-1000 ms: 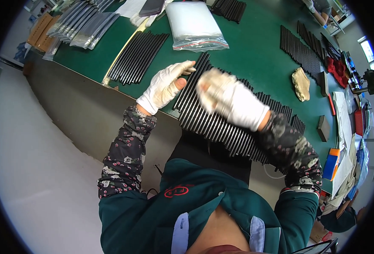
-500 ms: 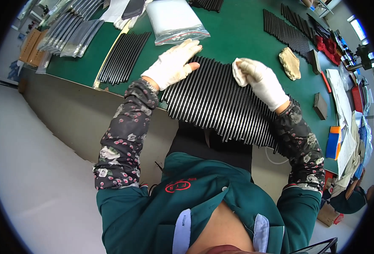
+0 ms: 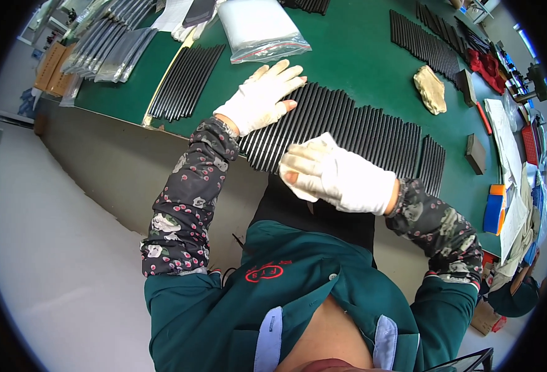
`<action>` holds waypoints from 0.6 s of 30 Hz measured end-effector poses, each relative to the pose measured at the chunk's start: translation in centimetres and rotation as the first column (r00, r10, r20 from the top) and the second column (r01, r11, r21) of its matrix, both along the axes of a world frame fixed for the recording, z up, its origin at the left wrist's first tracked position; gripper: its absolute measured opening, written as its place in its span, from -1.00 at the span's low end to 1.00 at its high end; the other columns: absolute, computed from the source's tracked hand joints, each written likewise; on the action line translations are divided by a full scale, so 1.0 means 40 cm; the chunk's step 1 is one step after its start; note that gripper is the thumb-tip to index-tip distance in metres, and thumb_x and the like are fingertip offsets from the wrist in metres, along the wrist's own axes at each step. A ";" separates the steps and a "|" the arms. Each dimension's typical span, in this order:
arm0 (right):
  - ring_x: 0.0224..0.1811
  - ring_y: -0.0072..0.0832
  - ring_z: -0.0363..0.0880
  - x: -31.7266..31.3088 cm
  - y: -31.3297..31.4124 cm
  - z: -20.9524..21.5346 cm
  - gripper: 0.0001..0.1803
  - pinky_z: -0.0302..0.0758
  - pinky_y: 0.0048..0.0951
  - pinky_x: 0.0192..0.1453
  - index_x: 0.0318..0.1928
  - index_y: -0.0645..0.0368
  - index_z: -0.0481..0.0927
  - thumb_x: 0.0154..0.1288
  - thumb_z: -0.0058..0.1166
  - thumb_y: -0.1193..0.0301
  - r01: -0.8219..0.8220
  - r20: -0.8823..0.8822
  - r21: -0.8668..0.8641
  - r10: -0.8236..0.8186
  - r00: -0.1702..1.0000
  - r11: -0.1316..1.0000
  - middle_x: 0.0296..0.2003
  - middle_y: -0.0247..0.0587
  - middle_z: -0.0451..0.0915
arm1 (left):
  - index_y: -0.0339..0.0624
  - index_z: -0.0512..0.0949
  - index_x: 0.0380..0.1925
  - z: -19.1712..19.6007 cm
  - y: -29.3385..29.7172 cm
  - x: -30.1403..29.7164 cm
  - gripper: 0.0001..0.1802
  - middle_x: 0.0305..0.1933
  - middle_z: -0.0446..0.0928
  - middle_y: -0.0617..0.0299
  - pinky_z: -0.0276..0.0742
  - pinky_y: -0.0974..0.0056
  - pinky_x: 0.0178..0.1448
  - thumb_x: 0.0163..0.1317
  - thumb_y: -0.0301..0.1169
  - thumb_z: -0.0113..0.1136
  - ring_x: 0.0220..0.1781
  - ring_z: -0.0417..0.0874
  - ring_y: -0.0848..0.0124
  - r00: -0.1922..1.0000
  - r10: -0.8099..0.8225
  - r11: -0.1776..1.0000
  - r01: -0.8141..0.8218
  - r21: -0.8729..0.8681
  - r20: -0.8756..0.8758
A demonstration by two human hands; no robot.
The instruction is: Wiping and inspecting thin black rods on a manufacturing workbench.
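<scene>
Left hand (image 3: 262, 97) flat, fingers wide, pressing black rods (image 3: 348, 127); right hand (image 3: 338, 177) gripping cloth (image 3: 310, 149) at bench (image 3: 360, 56) near edge. Wipe slowly, keeping rods from rolling.

I am counting two gloved hands, the left hand (image 3: 262, 98) and the right hand (image 3: 338, 177), over one green surface (image 3: 354, 49). I am seeing four spreads of black rods: one under the hands (image 3: 354, 133), one to the left (image 3: 183, 84), one small batch at the right end (image 3: 433, 166), one far row (image 3: 431, 46); the rods in each are too many to count. I am also counting one clear plastic bag (image 3: 258, 28), one crumpled tan cloth (image 3: 430, 90), and two small dark blocks (image 3: 475, 153).
</scene>
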State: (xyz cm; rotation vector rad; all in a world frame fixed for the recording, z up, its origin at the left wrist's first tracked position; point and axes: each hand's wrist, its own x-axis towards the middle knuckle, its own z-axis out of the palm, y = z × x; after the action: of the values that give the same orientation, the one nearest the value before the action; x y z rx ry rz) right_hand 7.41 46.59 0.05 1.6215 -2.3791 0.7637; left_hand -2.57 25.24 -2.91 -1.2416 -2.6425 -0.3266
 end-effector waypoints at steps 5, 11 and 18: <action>0.03 -0.14 0.50 -0.077 0.017 -0.057 -0.62 0.45 -0.19 0.09 -0.02 0.27 0.44 0.12 0.03 0.45 0.224 -0.034 0.003 -0.223 0.974 0.975 -0.05 0.00 0.50 | -0.03 0.29 0.27 0.001 0.008 -0.005 -0.48 0.40 0.21 0.17 0.04 0.02 0.48 0.29 -0.29 0.02 0.48 0.10 0.18 0.999 -0.015 0.999 0.017 -0.033 0.048; 0.18 -0.06 0.41 -0.052 -0.029 -0.026 -0.47 0.40 -0.10 0.20 0.19 0.17 0.34 0.16 0.05 0.52 0.054 -0.008 -0.019 -0.054 0.999 0.998 0.10 0.02 0.42 | -0.06 0.32 0.24 -0.003 0.003 -0.006 -0.49 0.36 0.25 0.16 0.08 0.03 0.47 0.27 -0.33 0.04 0.46 0.13 0.16 1.000 -0.019 1.000 0.019 -0.021 -0.010; -0.19 -0.27 0.56 -0.049 -0.021 0.053 -0.79 0.49 -0.43 -0.07 -0.05 0.22 0.44 0.34 -0.15 0.47 -0.023 0.549 -0.150 0.102 0.830 0.989 -0.21 -0.06 0.52 | -0.07 0.32 0.23 -0.010 0.004 -0.012 -0.49 0.34 0.28 0.16 0.12 0.04 0.46 0.25 -0.33 0.06 0.45 0.15 0.14 1.000 -0.029 0.999 0.029 -0.019 0.010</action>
State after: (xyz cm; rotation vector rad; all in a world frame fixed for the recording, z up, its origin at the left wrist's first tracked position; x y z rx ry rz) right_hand 5.43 45.76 2.17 1.5855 -2.5561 1.5665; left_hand -3.05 25.41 -3.31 -1.2888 -2.6437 -0.3131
